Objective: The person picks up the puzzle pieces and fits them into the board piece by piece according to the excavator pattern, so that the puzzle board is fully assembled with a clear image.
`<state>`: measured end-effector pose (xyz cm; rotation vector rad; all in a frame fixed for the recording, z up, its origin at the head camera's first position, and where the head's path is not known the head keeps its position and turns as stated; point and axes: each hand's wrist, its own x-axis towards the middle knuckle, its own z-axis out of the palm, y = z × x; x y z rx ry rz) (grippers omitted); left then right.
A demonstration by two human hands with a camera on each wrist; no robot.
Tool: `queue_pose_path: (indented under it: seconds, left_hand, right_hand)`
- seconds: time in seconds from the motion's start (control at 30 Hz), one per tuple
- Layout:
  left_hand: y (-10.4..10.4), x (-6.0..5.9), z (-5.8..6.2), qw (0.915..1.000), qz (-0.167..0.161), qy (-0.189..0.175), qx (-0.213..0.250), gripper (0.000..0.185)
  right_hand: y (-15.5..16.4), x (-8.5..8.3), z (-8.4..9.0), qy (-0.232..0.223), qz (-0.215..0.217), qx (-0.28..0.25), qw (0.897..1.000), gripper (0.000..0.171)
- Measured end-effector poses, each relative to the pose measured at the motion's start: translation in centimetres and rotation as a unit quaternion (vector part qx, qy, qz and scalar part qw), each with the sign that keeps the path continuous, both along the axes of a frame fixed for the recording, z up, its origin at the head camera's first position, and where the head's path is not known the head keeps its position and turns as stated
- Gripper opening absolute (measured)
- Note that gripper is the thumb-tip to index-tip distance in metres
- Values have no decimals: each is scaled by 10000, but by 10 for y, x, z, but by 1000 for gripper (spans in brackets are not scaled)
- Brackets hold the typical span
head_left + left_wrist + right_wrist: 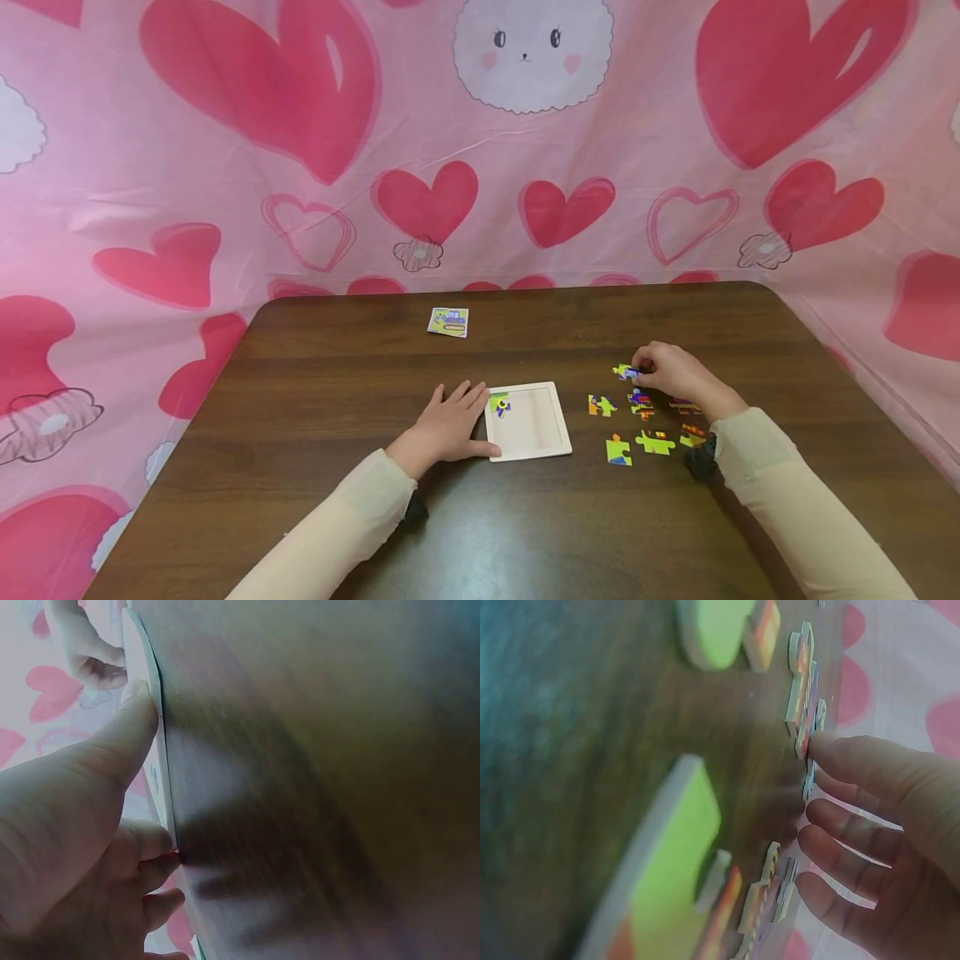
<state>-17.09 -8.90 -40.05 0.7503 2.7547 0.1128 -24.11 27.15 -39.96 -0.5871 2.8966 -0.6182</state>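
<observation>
A white puzzle tray lies on the dark wooden table with one colourful piece set in its near-left corner. My left hand lies flat beside the tray's left side, thumb against its front edge; in the left wrist view the thumb presses the tray rim. My right hand reaches to the right of the tray, and its fingertips pinch a puzzle piece on the table. In the right wrist view the fingertips touch that piece.
Several loose puzzle pieces lie scattered right of the tray, some under my right wrist; a green one fills the right wrist view. A small picture card sits at the table's far side. A pink heart-print cloth hangs behind.
</observation>
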Motion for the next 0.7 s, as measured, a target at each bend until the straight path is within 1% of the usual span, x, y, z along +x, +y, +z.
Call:
queue_pose_path:
  seconds: [0.27, 0.43, 0.53, 0.7]
  left_hand:
    - [0, 1, 1, 10000, 18, -30, 52, 89]
    - [0, 0, -1, 10000, 3, -33, 4, 90]
    - [0, 0, -1, 10000, -11, -31, -13, 90]
    - [0, -1, -2, 10000, -32, 10, -55, 90]
  right_hand:
    - [0, 0, 1, -9, -45, 55, 10000, 16]
    - [-3, 0, 5, -54, -81, 40, 9999, 16]
    - [-7, 0, 8, -2, -51, -47, 10000, 17]
    - [-19, 4, 15, 242, 31, -232, 9994, 20]
